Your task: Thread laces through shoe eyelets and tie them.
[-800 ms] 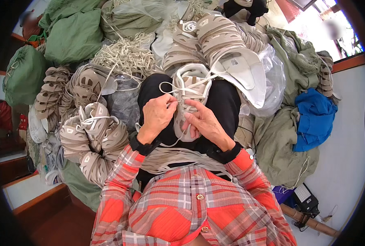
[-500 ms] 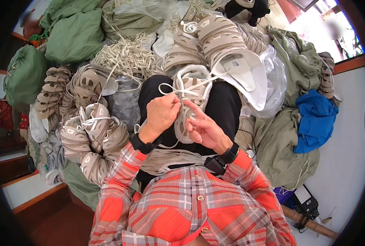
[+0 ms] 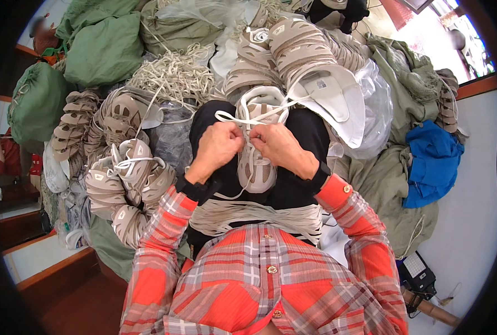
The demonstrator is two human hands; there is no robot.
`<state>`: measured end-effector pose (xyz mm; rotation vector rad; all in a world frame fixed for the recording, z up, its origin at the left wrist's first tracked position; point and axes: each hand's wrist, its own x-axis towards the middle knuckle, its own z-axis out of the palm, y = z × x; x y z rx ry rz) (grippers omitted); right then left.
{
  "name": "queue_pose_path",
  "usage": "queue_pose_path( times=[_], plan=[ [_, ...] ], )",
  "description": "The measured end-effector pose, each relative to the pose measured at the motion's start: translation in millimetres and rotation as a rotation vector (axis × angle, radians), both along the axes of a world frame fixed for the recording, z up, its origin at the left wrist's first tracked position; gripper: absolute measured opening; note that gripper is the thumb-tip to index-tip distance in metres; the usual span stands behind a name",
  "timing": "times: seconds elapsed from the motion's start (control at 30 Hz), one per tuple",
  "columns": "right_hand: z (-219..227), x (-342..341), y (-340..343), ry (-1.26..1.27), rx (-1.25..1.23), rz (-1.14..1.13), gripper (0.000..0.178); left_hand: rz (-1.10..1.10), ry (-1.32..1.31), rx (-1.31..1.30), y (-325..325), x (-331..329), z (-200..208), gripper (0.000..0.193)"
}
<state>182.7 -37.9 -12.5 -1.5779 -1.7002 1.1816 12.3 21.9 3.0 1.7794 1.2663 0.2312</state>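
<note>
A beige and white shoe upper (image 3: pixel 258 176) lies on my lap between my thighs, its toe toward me. A flat cream shoelace (image 3: pixel 248 118) runs through its eyelets, with loose strands crossing over the tongue. My left hand (image 3: pixel 218 146) pinches at the left eyelet edge, and my right hand (image 3: pixel 283 148) pinches at the right one. Both seem closed on the lace, though the fingertips partly hide it. A bundle of cream laces (image 3: pixel 254 216) lies across my lap, close to my waist.
Ahead stand stacked shoe uppers (image 3: pixel 299 47) and a heap of loose laces (image 3: pixel 173 75). More uppers (image 3: pixel 131 184) are bunched on the left. Green sacks (image 3: pixel 100 53) lie at the far left; a blue cloth (image 3: pixel 433 164) lies on the right.
My right hand has gone from spread fingers over the shoe to a pinch at its right eyelet edge. The left hand stays near the left edge; the loose lace loop has shifted.
</note>
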Motion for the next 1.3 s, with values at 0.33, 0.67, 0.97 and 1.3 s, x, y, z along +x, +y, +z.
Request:
queue_pose_path(
  times=[0.33, 0.67, 0.97, 1.3],
  plan=[
    [59.7, 62.6, -20.6, -0.461, 0.5, -0.504, 0.007, -0.191, 0.016, 0.713, -40.0, 0.8, 11.3, 0.025],
    [39.4, 31.4, -18.8, 1.335, -0.005, -0.403, 0.017, -0.254, -0.406, -0.374, -13.6, -1.0, 11.8, 0.029],
    [63.1, 358.6, -194.5, 1.266, 0.976, -0.909, 0.018, -0.625, -0.42, -0.294, 11.1, -27.1, 32.3, 0.015],
    [129.8, 471.8, -356.7, 0.221, 1.049, -1.333, 0.023, -0.222, -0.394, 0.144, 1.9, -14.9, 16.9, 0.03]
  ],
)
